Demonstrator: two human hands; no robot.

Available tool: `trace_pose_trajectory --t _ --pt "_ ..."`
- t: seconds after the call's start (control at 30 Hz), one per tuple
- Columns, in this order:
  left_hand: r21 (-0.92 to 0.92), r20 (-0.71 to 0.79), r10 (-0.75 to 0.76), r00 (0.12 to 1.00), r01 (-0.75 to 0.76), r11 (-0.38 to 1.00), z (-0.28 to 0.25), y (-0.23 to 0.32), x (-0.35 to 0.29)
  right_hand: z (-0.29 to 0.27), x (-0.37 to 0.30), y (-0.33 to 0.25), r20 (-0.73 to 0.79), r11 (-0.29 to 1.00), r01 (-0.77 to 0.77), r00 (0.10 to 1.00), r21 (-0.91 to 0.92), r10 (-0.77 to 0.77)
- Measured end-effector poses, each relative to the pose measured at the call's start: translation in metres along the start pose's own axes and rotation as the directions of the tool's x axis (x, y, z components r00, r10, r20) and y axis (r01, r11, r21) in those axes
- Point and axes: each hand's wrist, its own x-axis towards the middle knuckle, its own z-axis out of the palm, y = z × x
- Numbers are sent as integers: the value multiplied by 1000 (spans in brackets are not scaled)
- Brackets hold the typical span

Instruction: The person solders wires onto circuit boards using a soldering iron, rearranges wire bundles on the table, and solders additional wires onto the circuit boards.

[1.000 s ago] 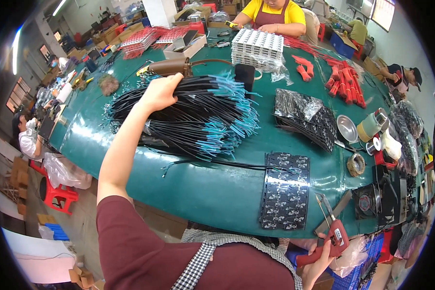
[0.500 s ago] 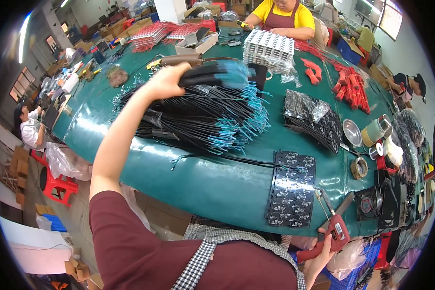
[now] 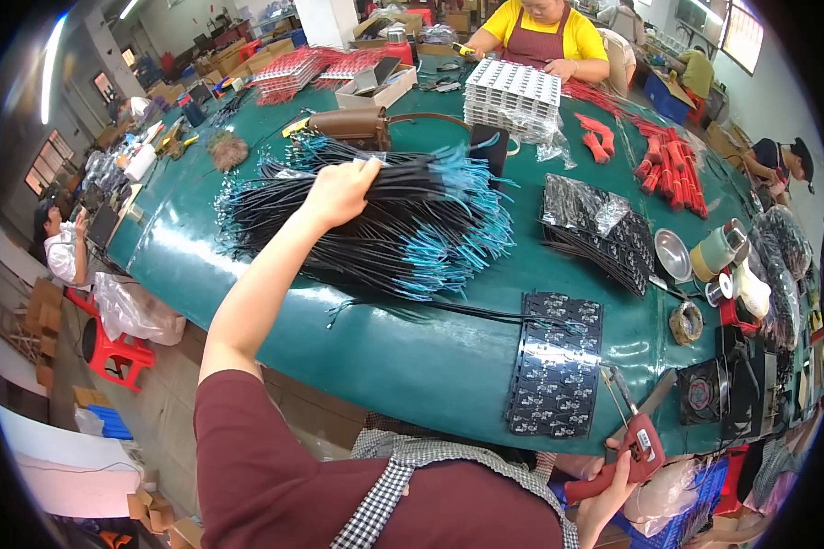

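Observation:
My left hand (image 3: 341, 194) is closed round a bundle of black cables (image 3: 405, 181) with stripped blue-green ends, at the top of a large pile of similar cables (image 3: 357, 252). In my right hand (image 3: 613, 489), near the table's front edge, is a red soldering gun (image 3: 643, 446), its tip pointing up and left. Just left of that tip lies a black circuit board panel (image 3: 556, 389). A few separate black cables (image 3: 439, 309) stretch from below the pile onto the panel's upper part.
Stacked black panels (image 3: 595, 224) lie right of the pile. Beyond them are red wire bundles (image 3: 676, 174). A metal dish (image 3: 673, 254), a solder spool (image 3: 719, 288) and a small fan (image 3: 702, 389) stand at right. Across the green table (image 3: 403, 352), a person in yellow works beside white stacked trays (image 3: 513, 91).
My left hand has moved right and down with the cable bundle, bringing it lower onto the pile. My right hand keeps the soldering gun in nearly the same place.

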Motion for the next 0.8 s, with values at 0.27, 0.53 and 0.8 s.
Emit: trace_pose_trajectory --t 0.27,0.53,0.8 --pt "-145 -154 -421 894 401 904 -57 -72 9 -4 3 3 -15 998 24 1000 -51 -25" --pt "-615 -151 -468 871 287 734 -70 -98 -40 8 0 3 26 998 6 1000 -61 -4" --pt "-478 -323 -329 888 147 866 -116 -66 -74 22 -9 -2 80 996 -51 995 -79 57"
